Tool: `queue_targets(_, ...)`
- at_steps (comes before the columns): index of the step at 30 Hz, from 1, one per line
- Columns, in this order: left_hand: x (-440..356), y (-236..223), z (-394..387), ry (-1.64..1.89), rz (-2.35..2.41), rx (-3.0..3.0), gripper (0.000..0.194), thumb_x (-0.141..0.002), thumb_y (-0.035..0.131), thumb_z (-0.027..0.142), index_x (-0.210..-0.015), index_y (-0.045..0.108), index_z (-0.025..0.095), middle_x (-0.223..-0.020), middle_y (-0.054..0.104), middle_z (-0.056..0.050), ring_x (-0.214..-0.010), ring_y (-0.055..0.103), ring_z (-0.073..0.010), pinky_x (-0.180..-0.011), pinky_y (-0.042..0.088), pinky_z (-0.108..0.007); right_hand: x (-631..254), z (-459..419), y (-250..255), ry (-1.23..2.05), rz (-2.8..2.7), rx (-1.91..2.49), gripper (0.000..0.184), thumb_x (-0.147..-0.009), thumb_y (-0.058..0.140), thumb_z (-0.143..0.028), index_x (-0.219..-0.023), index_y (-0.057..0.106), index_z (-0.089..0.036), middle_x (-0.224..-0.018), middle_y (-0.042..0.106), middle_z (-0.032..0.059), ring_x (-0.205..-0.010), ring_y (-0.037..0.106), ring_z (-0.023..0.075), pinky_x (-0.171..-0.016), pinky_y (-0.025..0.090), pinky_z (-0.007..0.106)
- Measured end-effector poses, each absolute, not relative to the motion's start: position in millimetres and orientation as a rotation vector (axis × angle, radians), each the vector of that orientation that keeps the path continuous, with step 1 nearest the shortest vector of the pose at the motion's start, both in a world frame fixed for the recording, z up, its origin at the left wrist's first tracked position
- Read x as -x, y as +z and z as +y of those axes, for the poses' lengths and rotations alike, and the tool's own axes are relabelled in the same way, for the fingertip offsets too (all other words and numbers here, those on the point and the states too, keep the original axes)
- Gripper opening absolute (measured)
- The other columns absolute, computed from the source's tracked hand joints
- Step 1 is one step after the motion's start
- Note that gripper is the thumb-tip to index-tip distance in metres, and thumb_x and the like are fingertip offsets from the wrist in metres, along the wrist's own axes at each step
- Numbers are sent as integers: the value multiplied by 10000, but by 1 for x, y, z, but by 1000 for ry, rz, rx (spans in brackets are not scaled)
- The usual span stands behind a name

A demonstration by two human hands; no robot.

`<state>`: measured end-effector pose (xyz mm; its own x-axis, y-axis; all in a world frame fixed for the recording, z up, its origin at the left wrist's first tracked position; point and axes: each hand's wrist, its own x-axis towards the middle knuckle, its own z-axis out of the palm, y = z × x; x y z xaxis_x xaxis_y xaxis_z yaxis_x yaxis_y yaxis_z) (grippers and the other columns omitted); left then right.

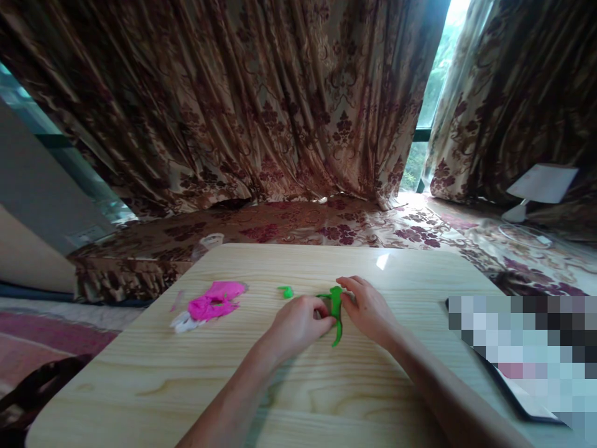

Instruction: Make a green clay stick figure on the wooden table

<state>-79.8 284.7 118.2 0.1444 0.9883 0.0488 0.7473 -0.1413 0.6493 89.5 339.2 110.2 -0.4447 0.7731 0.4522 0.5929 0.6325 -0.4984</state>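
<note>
A small green clay figure (336, 303) with a long curved tail and thin limbs lies on the wooden table in front of me. My left hand (305, 326) is closed at its left side, thumb and index finger pinching its lower body. On the other side, my right hand (368, 308) has its fingertips curled against the upper right part of the figure; the exact contact is partly hidden. Left of the figure sits a separate small lump of green clay (288, 292) with a thin pointed end.
Crumpled pink wrapping (217, 302) with a white piece (184, 322) lies on the table's (140, 386) left side. A dark-edged flat device (522, 398), mostly pixelated, is at the right. Behind are a cloth-covered ledge (280, 221), curtains (261, 99) and a white lamp (543, 185).
</note>
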Motion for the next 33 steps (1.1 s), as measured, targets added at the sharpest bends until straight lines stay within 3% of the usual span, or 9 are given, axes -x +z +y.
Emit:
queue_targets(4,83,125,286,774,1634,-1888,283,-746,474,387,-699,638,161,-629,588,-3,-575,488,-127,-523,294,-228,-92,338,123,321,-2131,1039,269,-802,471,-128,-1052,552,-183,-1023,573,64,-917,545,166,-804,415,274)
queue_targets(9,89,137,288,949,1622,-1842,280,-773,440,348,-685,624,155,-642,596,-4,-630,507,-135,-573,331,-224,-95,311,148,401,-2337,1008,167,-831,444,-154,-876,587,-228,-778,600,-3,-667,557,131,-598,402,237)
queue_targets(16,86,126,280,739,1612,-1880,161,-669,568,306,-735,625,170,-612,571,11,-579,499,-127,-507,292,-215,-96,270,127,362,-2535,945,161,-776,546,-207,-927,587,-247,-941,571,34,-871,528,197,-732,411,300)
queue_targets(21,82,124,278,707,1616,-1932,113,-644,595,271,-715,612,184,-635,568,10,-605,504,-132,-524,295,-223,-100,270,128,286,-2609,962,126,-772,518,-139,-814,596,-228,-889,569,34,-849,522,199,-703,408,303)
queue_targets(26,88,141,283,949,1522,-1653,218,-713,549,353,-828,602,175,-666,562,3,-602,508,-126,-531,344,-223,-109,297,174,312,-2536,919,107,-819,510,-213,-873,596,-248,-852,582,14,-763,547,166,-667,413,279)
queue_targets(29,89,153,285,1170,1315,-1242,245,-753,480,257,-974,548,177,-796,572,-19,-675,549,-132,-576,417,-235,-107,315,186,313,-2258,966,153,-868,440,-210,-889,589,-232,-828,576,13,-693,536,135,-634,411,262)
queue_targets(33,81,158,285,1205,1000,-948,292,-684,471,75,-954,559,145,-914,599,-56,-793,594,-141,-794,454,-299,-90,317,163,463,-2048,881,154,-853,455,-157,-941,572,-205,-872,563,27,-751,541,133,-669,434,255)
